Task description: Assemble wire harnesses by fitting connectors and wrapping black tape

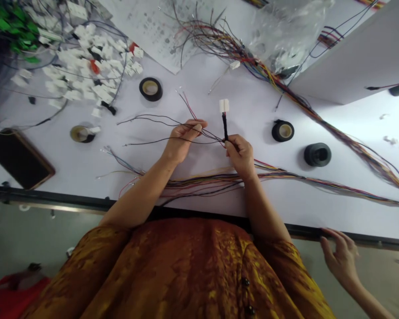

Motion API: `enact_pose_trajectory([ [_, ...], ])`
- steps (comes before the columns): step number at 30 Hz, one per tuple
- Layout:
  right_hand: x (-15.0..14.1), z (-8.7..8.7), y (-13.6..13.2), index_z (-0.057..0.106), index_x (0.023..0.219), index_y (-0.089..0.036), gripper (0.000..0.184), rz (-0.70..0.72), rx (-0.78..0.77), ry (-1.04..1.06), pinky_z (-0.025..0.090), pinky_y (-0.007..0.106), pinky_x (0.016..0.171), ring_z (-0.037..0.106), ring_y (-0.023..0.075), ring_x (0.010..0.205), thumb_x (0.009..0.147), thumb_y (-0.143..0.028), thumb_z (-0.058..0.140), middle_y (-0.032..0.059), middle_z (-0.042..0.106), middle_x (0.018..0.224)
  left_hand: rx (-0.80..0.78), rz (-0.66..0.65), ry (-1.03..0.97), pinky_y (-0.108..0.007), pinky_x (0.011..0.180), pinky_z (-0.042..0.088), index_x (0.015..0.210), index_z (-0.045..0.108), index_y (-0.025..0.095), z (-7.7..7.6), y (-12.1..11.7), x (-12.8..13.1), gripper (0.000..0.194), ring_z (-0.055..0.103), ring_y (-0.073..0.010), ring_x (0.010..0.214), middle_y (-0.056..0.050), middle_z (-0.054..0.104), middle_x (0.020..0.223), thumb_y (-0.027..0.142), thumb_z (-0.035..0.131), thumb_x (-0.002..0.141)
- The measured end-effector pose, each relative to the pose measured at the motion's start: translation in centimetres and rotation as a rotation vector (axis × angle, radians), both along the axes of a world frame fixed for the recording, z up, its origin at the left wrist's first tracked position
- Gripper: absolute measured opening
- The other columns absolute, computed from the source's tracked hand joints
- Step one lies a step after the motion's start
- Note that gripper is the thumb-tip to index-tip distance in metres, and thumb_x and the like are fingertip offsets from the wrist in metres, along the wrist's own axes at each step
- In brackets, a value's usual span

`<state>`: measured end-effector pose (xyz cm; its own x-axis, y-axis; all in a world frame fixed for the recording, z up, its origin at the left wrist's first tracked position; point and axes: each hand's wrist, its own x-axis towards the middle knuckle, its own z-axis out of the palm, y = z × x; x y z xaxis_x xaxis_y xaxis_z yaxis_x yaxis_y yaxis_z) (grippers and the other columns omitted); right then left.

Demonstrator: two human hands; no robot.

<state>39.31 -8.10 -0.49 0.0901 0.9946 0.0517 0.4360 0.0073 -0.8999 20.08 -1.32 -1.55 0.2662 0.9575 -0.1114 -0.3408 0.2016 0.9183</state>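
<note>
My right hand [240, 153] pinches a short wire harness wrapped in black tape [225, 126], just below its white connector [224, 106]. The taped part stands away from me, and thin loose wires fan out from it to the left. My left hand [182, 139] is closed on some of these wires, with the thumb pressed to the fingers. Red and white wire ends [188, 104] stick out beyond the left fingers. Dark wires [146, 117] with small metal tips trail left over the table. Below both hands runs a long multicoloured wire bundle [279, 174], partly hidden by my forearms.
Tape rolls lie at left [150, 89] and right [283, 130]. White connectors [86, 66] heap at upper left, near a phone [20, 158]. A thick wire bundle [306, 106] crosses the upper right beside a plastic bag [286, 35]. Another person's hand [341, 254] is by the table edge.
</note>
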Motion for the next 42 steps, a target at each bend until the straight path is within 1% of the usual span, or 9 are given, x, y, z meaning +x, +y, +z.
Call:
enact_pose_trajectory([
  [6, -1.1, 0.3, -0.3, 0.06, 0.115, -0.022, 0.028, 0.029, 0.151, -0.203, 0.052, 0.036, 0.082, 0.061, 0.0188, 0.092, 0.087, -0.029, 0.062, 0.0064, 0.062, 0.104, -0.002, 0.126, 0.196, -0.022, 0.061, 0.049, 0.067, 0.067, 0.015, 0.4, -0.2, 0.4, 0.029, 0.056, -0.0049, 0.058, -0.006, 0.075, 0.096, 0.037, 0.072, 0.085],
  [9, -2.7, 0.8, 0.2, 0.06, 0.118, -0.023, 0.037, 0.108, 0.192, -0.278, 0.05, 0.041, 0.094, 0.057, 0.024, 0.109, 0.083, -0.032, 0.071, 0.0109, 0.056, 0.124, -0.052, 0.116, 0.217, -0.02, 0.052, 0.045, 0.075, 0.07, 0.015, 0.7, -0.6, 0.2, 0.028, 0.056, -0.0057, 0.054, -0.004, 0.073, 0.082, 0.039, 0.068, 0.089],
  [13, -3.7, 0.8, 2.2, 0.062, 0.088, -0.02, 0.012, 0.154, 0.089, -0.087, 0.051, 0.031, 0.077, 0.059, 0.0151, 0.084, 0.088, -0.032, 0.065, 0.0064, 0.06, 0.102, -0.108, 0.073, 0.168, -0.02, 0.055, 0.048, 0.1, 0.073, 0.016, 0.4, -1.2, -0.8, 0.028, 0.062, -0.0098, 0.059, 0.0, 0.062, 0.062, 0.041, 0.064, 0.092],
  [17, -1.7, -0.1, 4.8, 0.057, 0.088, -0.02, 0.025, -0.06, -0.07, 0.143, 0.046, 0.025, 0.064, 0.054, 0.0109, 0.067, 0.098, -0.04, 0.045, -0.0001, 0.057, 0.078, -0.14, 0.036, 0.129, -0.023, 0.063, 0.054, 0.108, 0.071, 0.015, -0.3, -2.0, -1.9, 0.029, 0.066, -0.0116, 0.067, 0.001, 0.061, 0.064, 0.038, 0.062, 0.093],
  [20, 0.4, -1.0, 6.4, 0.052, 0.079, -0.021, 0.027, -0.321, 0.019, 0.006, 0.045, 0.026, 0.067, 0.053, 0.0113, 0.07, 0.097, -0.04, 0.045, -0.0006, 0.054, 0.076, -0.139, 0.049, 0.118, -0.027, 0.072, 0.058, 0.112, 0.069, 0.016, -0.9, -2.4, -2.5, 0.03, 0.071, -0.0148, 0.08, -0.003, 0.069, 0.076, 0.038, 0.063, 0.091],
  [25, 0.5, -0.5, 5.7, 0.05, 0.076, -0.022, 0.022, -0.367, 0.047, -0.239, 0.045, 0.029, 0.067, 0.048, 0.012, 0.063, 0.085, -0.035, 0.065, -0.0045, 0.049, 0.066, -0.095, 0.058, 0.143, -0.032, 0.08, 0.059, 0.117, 0.066, 0.017, -1.2, -2.1, -3.1, 0.038, 0.073, -0.0175, 0.092, -0.008, 0.075, 0.099, 0.035, 0.072, 0.084],
  [27, -0.5, 0.7, 4.4, 0.053, 0.089, -0.023, 0.014, -0.315, 0.067, -0.186, 0.046, 0.028, 0.066, 0.051, 0.0125, 0.063, 0.089, -0.035, 0.061, -0.0042, 0.052, 0.069, -0.108, 0.045, 0.15, -0.032, 0.078, 0.06, 0.117, 0.065, 0.017, -1.1, -1.9, -3.2, 0.039, 0.073, -0.0181, 0.091, -0.009, 0.076, 0.103, 0.034, 0.073, 0.083],
  [33, -2.5, 2.1, 1.7, 0.062, 0.099, -0.021, 0.009, 0.362, 0.1, -0.358, 0.049, 0.039, 0.092, 0.061, 0.0234, 0.107, 0.09, -0.021, 0.058, 0.0101, 0.065, 0.113, -0.117, 0.008, 0.162, -0.031, 0.079, 0.06, 0.12, 0.063, 0.015, -0.3, -2.0, -3.3, 0.04, 0.073, -0.018, 0.094, -0.012, 0.074, 0.112, 0.037, 0.069, 0.087],
  [42, -7.1, 1.0, 3.5, 0.058, 0.093, -0.021, 0.009, 0.29, 0.005, -0.293, 0.043, 0.028, 0.07, 0.059, 0.0156, 0.073, 0.092, -0.023, 0.05, 0.0026, 0.065, 0.083, 0.117, 0.079, 0.27, -0.028, 0.08, 0.056, 0.125, 0.058, 0.021, -0.1, -1.2, -5.1, 0.039, 0.07, -0.0153, 0.095, -0.011, 0.07, 0.117, 0.03, 0.065, 0.088],
])
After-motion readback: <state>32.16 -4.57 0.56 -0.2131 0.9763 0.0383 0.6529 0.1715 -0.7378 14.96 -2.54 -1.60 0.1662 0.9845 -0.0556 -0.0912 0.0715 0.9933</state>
